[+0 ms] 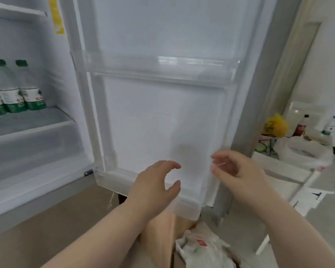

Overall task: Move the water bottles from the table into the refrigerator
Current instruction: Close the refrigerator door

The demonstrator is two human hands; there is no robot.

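The refrigerator stands open, its white door [162, 117] swung out straight ahead of me. Three water bottles [17, 93] with green caps and green-white labels stand side by side on a shelf [33, 122] inside the fridge at the left edge. My left hand [155, 182] hovers in front of the door's lowest bin, fingers curled apart, holding nothing. My right hand [234, 169] floats beside it near the door's right edge, fingers loosely spread and empty. No table with bottles is in view.
A clear door bin [162, 68] spans the door at mid height. A white plastic bag [201, 248] lies on the floor below my arms. At the right, a counter [290, 176] holds a white bag, a yellow bag [277, 125] and small bottles.
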